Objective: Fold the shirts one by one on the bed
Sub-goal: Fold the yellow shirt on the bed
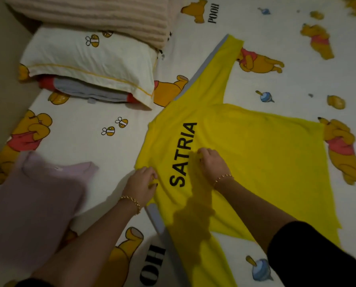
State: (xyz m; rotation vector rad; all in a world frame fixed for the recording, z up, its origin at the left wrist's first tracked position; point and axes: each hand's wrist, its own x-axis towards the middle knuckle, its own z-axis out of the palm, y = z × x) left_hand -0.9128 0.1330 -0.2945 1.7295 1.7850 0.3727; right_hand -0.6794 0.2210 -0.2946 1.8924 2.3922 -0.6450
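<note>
The yellow shirt (pixel 245 154) lies flat on the bed (pixel 86 129), back side up, with both sleeves spread out, so that it can be folded evenly. The left hand (pixel 140 183) pinches the cloth at the neck edge. The right hand (pixel 211 164), fingers curled, pinches the cloth just beside the black letters. Probably this pair of grips marks a fold line across the shoulder, to turn the near sleeve (pixel 193 245) over the back. A lilac garment (pixel 34 199) lies apart on the left, it seems already folded and kept out of the way. A pillow (pixel 90 65) lies further back.
</note>
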